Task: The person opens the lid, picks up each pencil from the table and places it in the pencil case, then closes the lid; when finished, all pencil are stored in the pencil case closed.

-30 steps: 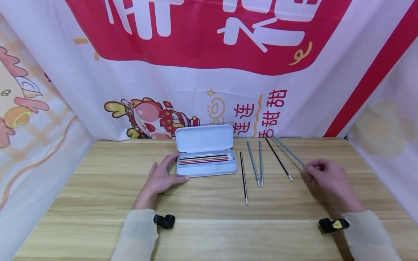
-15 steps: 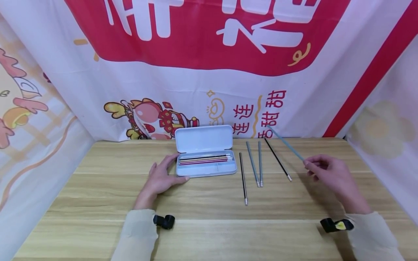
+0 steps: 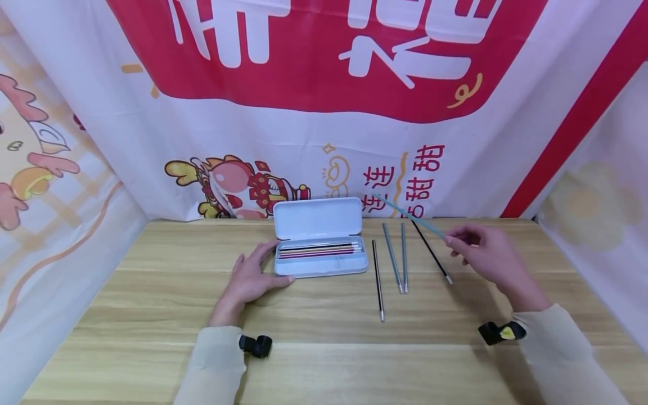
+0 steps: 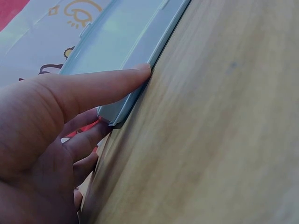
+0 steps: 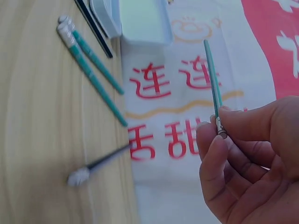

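Observation:
My left hand (image 3: 251, 275) holds the left end of a pale blue pencil case (image 3: 351, 265), thumb along its front edge and fingers at the left end. Its lid (image 3: 319, 218) stands raised, and several pencils (image 3: 319, 249) lie in the back compartment. In the right wrist view, my right hand (image 5: 252, 154) pinches a teal pencil (image 5: 212, 77) near its eraser end. The head view has this hand above the table's right side, the pencil's far end pointing left and up.
Between case and right hand, a black pencil (image 3: 378, 281), two teal pencils (image 3: 392, 259) side by side and another black pencil (image 3: 432, 253) lie on the wooden table (image 3: 354, 365). A printed cloth (image 3: 304, 124) hangs behind the table's back edge.
My right hand has lifted the teal pencil off the table and carried it left, over the far black pencil. The left hand stays at the case.

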Demonstrator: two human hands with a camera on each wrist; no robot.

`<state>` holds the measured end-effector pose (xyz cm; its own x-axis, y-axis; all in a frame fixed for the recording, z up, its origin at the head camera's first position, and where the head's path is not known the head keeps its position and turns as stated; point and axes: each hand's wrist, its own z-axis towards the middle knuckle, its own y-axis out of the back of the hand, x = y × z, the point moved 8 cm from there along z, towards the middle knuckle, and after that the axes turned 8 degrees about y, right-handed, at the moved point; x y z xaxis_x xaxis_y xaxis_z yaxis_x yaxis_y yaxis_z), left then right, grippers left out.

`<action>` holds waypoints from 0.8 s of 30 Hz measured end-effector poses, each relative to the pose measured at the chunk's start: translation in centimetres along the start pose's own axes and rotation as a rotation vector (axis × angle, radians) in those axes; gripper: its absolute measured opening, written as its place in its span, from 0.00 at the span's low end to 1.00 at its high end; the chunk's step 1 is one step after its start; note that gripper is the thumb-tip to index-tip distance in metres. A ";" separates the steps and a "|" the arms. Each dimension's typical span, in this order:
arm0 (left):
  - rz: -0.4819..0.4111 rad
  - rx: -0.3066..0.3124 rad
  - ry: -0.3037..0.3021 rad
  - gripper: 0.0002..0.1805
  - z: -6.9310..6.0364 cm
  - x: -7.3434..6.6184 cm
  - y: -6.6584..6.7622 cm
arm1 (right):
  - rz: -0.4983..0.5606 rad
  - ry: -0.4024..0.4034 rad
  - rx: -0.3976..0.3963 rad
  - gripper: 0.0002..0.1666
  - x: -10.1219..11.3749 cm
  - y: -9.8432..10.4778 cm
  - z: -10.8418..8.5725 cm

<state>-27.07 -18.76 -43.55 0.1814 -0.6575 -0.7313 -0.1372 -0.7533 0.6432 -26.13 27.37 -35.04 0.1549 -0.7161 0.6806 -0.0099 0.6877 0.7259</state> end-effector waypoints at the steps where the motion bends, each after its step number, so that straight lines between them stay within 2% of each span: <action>1: -0.002 0.001 0.001 0.51 0.0 0.0 0.0 | 0.002 0.008 0.005 0.22 0.5 -0.3 0.3; 10: 0.000 0.001 0.003 0.52 0.1 0.2 -0.2 | 0.009 0.137 0.064 0.12 4.4 -4.4 3.8; 17: -0.005 0.005 0.022 0.52 0.1 0.8 -0.2 | 0.001 0.137 0.136 0.07 5.4 -8.5 5.6; 24: 0.005 0.006 0.001 0.52 0.2 0.4 -0.1 | 0.001 0.200 0.114 0.07 5.9 -10.0 6.5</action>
<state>-27.22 -18.97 -44.01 0.1818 -0.6611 -0.7279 -0.1440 -0.7502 0.6454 -31.57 15.51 -37.64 0.3472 -0.6698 0.6563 -0.1202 0.6623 0.7395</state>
